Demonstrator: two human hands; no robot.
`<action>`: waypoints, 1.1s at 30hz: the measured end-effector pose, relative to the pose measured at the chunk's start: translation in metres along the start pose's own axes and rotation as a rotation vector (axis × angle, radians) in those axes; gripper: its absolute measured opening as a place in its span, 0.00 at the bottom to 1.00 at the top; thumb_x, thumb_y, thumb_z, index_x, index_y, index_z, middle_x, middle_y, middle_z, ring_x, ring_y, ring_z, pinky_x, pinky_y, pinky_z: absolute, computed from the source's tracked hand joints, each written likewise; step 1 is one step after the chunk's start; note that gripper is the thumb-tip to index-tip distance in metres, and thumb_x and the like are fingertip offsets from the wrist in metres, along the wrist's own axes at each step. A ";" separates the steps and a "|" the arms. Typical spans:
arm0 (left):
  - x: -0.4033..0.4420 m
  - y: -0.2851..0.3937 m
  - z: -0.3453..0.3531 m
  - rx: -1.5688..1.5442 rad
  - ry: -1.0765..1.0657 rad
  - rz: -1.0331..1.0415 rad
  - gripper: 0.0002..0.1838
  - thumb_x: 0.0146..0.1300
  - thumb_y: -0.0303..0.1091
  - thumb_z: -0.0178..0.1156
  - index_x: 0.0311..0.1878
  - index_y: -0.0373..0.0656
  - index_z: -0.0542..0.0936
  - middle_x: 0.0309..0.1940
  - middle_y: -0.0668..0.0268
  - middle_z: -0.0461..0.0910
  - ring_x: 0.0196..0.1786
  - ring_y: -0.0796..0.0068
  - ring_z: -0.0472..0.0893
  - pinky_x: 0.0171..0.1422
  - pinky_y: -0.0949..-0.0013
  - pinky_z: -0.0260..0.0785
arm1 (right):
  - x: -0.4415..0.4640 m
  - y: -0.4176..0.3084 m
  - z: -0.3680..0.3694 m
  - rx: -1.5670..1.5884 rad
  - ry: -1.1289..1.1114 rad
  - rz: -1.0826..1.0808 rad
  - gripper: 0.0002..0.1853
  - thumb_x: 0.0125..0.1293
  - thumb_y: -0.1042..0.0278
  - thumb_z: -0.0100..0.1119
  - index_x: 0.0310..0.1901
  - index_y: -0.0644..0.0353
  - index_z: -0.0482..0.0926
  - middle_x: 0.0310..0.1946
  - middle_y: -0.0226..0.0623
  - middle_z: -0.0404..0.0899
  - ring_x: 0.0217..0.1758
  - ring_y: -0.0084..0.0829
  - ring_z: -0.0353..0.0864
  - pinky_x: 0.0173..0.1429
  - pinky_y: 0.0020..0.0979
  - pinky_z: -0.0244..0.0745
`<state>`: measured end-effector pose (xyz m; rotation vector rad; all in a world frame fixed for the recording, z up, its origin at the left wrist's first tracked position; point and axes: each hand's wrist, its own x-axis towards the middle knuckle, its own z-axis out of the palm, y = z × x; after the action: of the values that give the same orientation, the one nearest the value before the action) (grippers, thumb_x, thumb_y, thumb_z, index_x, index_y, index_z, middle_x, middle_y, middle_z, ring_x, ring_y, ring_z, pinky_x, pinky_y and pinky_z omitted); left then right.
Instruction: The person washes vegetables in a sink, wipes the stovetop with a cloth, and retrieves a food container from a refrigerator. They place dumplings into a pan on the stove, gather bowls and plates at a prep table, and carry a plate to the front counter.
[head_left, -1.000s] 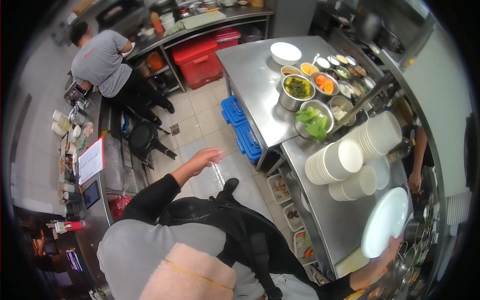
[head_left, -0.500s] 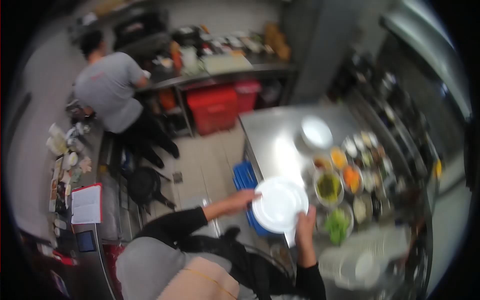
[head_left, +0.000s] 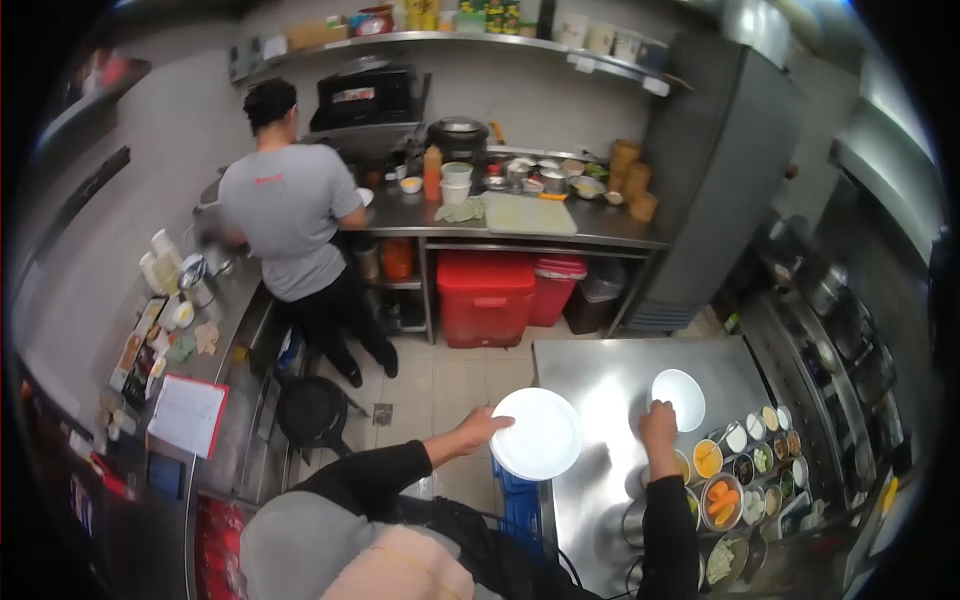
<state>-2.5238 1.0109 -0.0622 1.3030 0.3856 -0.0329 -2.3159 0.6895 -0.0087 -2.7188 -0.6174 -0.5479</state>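
Observation:
My left hand [head_left: 478, 430] grips a round white plate [head_left: 537, 434] by its left edge, thumb on top. The plate is held up beside the left edge of the steel table [head_left: 600, 375]. Over that table my right hand [head_left: 657, 428] has its fingers closed at the near-left rim of a white bowl [head_left: 682, 400]. My fingertips partly cover that rim. Nearer me, to the right of my right forearm, sit a bowl of orange pieces [head_left: 721, 500], a yellow-filled container [head_left: 707, 458] and a container of pale green leaves [head_left: 722, 560].
A co-worker [head_left: 290, 210] stands at the back-left counter. A red bin [head_left: 486, 300] is under the back counter, which holds a cutting board [head_left: 530, 214]. To the left are a black pan [head_left: 310, 412] and a clipboard [head_left: 188, 415]. Several small topping containers [head_left: 762, 458] line the table's right side.
My right hand has left the white plate and reached forward to the white bowl. My left hand still holds the plate. The view has tilted up, showing more of the back counter and shelf.

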 end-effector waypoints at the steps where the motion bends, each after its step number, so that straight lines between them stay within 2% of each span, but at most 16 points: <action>1: 0.006 -0.005 0.000 0.055 0.035 0.033 0.19 0.65 0.34 0.60 0.54 0.31 0.79 0.44 0.59 0.84 0.45 0.72 0.82 0.52 0.69 0.74 | 0.010 0.015 0.017 -0.112 -0.025 -0.002 0.06 0.58 0.70 0.60 0.33 0.64 0.80 0.33 0.49 0.79 0.42 0.50 0.79 0.47 0.44 0.77; 2: 0.008 -0.011 -0.002 0.098 0.084 0.060 0.19 0.64 0.35 0.60 0.53 0.31 0.80 0.43 0.59 0.84 0.43 0.73 0.82 0.49 0.70 0.74 | 0.020 0.031 0.032 -0.224 -0.054 -0.025 0.06 0.59 0.71 0.57 0.34 0.63 0.80 0.34 0.48 0.79 0.45 0.50 0.78 0.50 0.43 0.78; 4: 0.012 -0.009 -0.005 0.128 0.088 0.030 0.19 0.63 0.35 0.61 0.52 0.31 0.81 0.43 0.59 0.84 0.43 0.73 0.82 0.49 0.70 0.74 | 0.040 0.063 0.057 -0.263 -0.190 -0.113 0.05 0.56 0.76 0.56 0.33 0.65 0.80 0.32 0.49 0.80 0.39 0.50 0.81 0.45 0.43 0.80; 6: 0.011 0.001 -0.002 0.041 0.092 -0.023 0.19 0.63 0.35 0.61 0.52 0.31 0.81 0.43 0.59 0.84 0.43 0.72 0.82 0.49 0.70 0.74 | 0.053 0.073 0.057 -0.272 -0.346 -0.049 0.05 0.56 0.76 0.56 0.32 0.65 0.81 0.34 0.52 0.82 0.39 0.52 0.83 0.45 0.45 0.80; 10: 0.051 0.010 0.001 -0.017 0.017 -0.102 0.19 0.62 0.37 0.62 0.51 0.31 0.82 0.42 0.57 0.84 0.44 0.71 0.82 0.50 0.68 0.74 | 0.076 0.108 0.063 -0.252 -0.344 0.019 0.05 0.57 0.77 0.55 0.31 0.65 0.81 0.34 0.54 0.82 0.40 0.53 0.84 0.45 0.46 0.80; 12: 0.080 0.011 0.004 0.157 0.038 -0.067 0.20 0.61 0.38 0.63 0.50 0.31 0.82 0.41 0.55 0.84 0.43 0.70 0.83 0.49 0.68 0.74 | 0.093 0.131 0.066 -0.255 -0.272 0.078 0.06 0.55 0.78 0.54 0.28 0.67 0.81 0.30 0.56 0.81 0.37 0.56 0.82 0.44 0.48 0.78; 16: 0.132 0.011 0.005 0.169 -0.057 -0.109 0.20 0.60 0.39 0.63 0.49 0.32 0.82 0.42 0.56 0.84 0.44 0.70 0.82 0.51 0.67 0.73 | 0.121 0.214 0.086 -0.298 -0.292 0.035 0.04 0.54 0.78 0.55 0.27 0.68 0.80 0.30 0.58 0.81 0.37 0.57 0.82 0.44 0.49 0.78; 18: 0.151 0.024 0.005 0.192 -0.076 -0.081 0.20 0.61 0.39 0.62 0.48 0.32 0.82 0.42 0.57 0.84 0.45 0.70 0.82 0.51 0.67 0.73 | 0.138 0.221 0.085 -0.266 -0.293 0.043 0.04 0.53 0.79 0.56 0.28 0.68 0.80 0.30 0.58 0.81 0.38 0.57 0.82 0.45 0.49 0.78; 20: 0.175 0.028 0.008 0.247 -0.147 -0.084 0.20 0.61 0.39 0.62 0.49 0.32 0.82 0.41 0.56 0.84 0.44 0.70 0.82 0.50 0.67 0.72 | 0.148 0.212 0.078 -0.279 -0.230 0.107 0.06 0.50 0.78 0.61 0.31 0.70 0.78 0.32 0.58 0.81 0.40 0.56 0.81 0.46 0.49 0.76; 21: 0.186 0.032 0.010 0.281 -0.143 -0.067 0.19 0.60 0.38 0.61 0.48 0.32 0.82 0.41 0.55 0.84 0.43 0.68 0.82 0.50 0.67 0.72 | 0.152 0.200 0.080 -0.222 -0.138 0.134 0.12 0.49 0.74 0.67 0.34 0.71 0.78 0.33 0.56 0.81 0.41 0.56 0.80 0.46 0.48 0.75; 23: 0.211 0.032 0.014 0.289 -0.157 -0.046 0.19 0.60 0.38 0.62 0.47 0.32 0.82 0.40 0.54 0.84 0.43 0.67 0.82 0.50 0.66 0.72 | 0.156 0.137 0.073 -0.036 -0.210 0.194 0.17 0.53 0.66 0.70 0.36 0.72 0.79 0.31 0.55 0.82 0.39 0.58 0.81 0.46 0.46 0.75; 25: 0.234 0.026 0.020 0.295 -0.174 -0.034 0.19 0.59 0.38 0.62 0.47 0.32 0.83 0.40 0.53 0.84 0.44 0.66 0.82 0.50 0.65 0.72 | 0.144 0.122 0.111 0.206 -0.607 0.418 0.23 0.57 0.55 0.71 0.39 0.71 0.81 0.26 0.48 0.82 0.31 0.47 0.83 0.40 0.39 0.78; 27: 0.260 0.022 0.022 0.334 -0.189 0.004 0.19 0.59 0.38 0.63 0.47 0.32 0.83 0.40 0.54 0.84 0.44 0.68 0.82 0.51 0.67 0.73 | 0.132 0.010 0.077 0.384 -0.754 0.752 0.26 0.60 0.47 0.68 0.39 0.70 0.82 0.21 0.39 0.80 0.24 0.31 0.81 0.31 0.31 0.78; 28: 0.269 0.027 0.023 0.333 -0.193 -0.001 0.19 0.59 0.38 0.63 0.47 0.32 0.83 0.40 0.54 0.84 0.44 0.68 0.82 0.51 0.67 0.73 | 0.113 0.002 0.088 0.480 -0.693 0.756 0.25 0.60 0.47 0.68 0.37 0.68 0.82 0.21 0.34 0.78 0.21 0.22 0.77 0.25 0.25 0.75; 30: 0.278 0.041 0.025 0.305 -0.215 0.012 0.20 0.57 0.37 0.64 0.47 0.32 0.82 0.40 0.53 0.85 0.44 0.66 0.83 0.51 0.66 0.74 | 0.086 -0.012 0.101 0.672 -0.503 0.728 0.20 0.58 0.58 0.72 0.39 0.69 0.80 0.22 0.33 0.77 0.22 0.21 0.76 0.24 0.24 0.74; 33: 0.284 0.059 0.031 0.292 -0.235 -0.038 0.21 0.55 0.38 0.65 0.48 0.31 0.82 0.41 0.53 0.84 0.44 0.65 0.83 0.51 0.66 0.74 | 0.067 -0.014 0.113 0.796 -0.351 0.810 0.19 0.58 0.61 0.72 0.41 0.69 0.78 0.22 0.31 0.75 0.22 0.21 0.74 0.24 0.24 0.73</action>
<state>-2.2361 1.0518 -0.0848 1.5606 0.2080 -0.2806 -2.2330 0.7663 -0.0767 -2.0209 0.2087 0.3270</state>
